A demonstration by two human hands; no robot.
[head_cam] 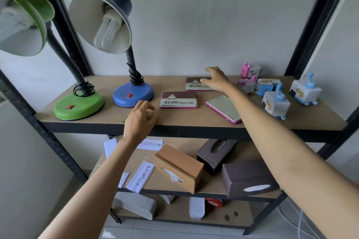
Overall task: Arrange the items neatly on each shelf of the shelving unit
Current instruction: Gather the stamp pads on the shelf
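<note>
The right hand (215,80), fingers spread, is reaching over the far maroon-and-cream stamp-pad tin (196,84); sweeping rightward risks toppling the pink paper-box toy (249,72). The left hand (141,120) is hovering, loosely curled, empty.

shelf (194,120): matt board | lamp base (134,94): glossy blue | tissue box (178,167): woven texture
</note>
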